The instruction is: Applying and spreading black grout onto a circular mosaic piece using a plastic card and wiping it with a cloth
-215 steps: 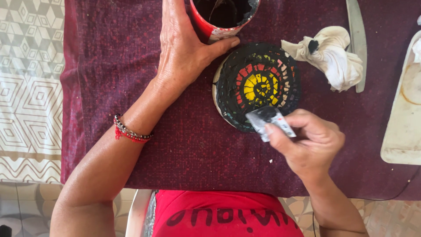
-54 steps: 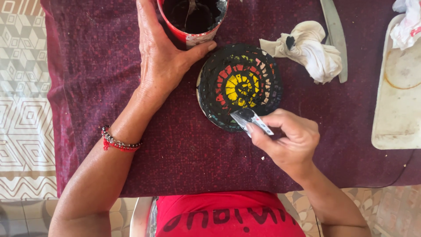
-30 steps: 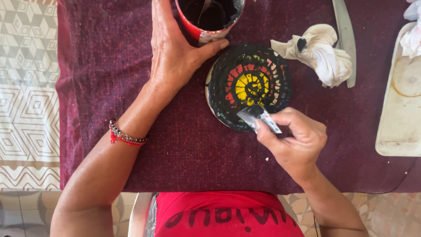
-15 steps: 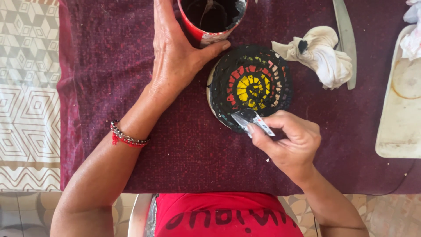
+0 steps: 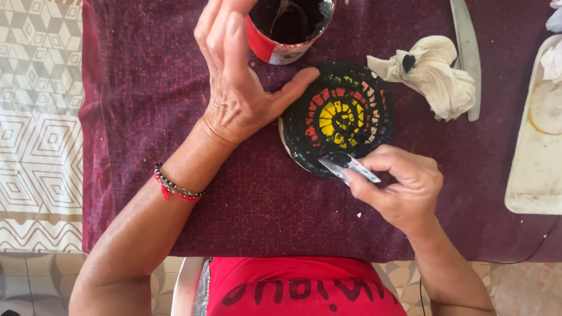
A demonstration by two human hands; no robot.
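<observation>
A round mosaic disc lies on a dark purple cloth. It has a yellow centre, a red ring and black grout smeared over it. My right hand pinches a small flat plastic card and presses its edge on the disc's near rim. My left hand rests flat on the cloth, fingers spread, its thumb tip against the disc's left edge. Just behind that hand stands a red cup holding black grout and a stick.
A crumpled white rag with a black smear lies right of the disc. A long knife blade lies beyond it. A pale tray sits at the right edge. A patterned tablecloth shows at left.
My right hand keeps scraping the card over the disc's near rim with small shifts. My left hand stays beside the disc and cup.
</observation>
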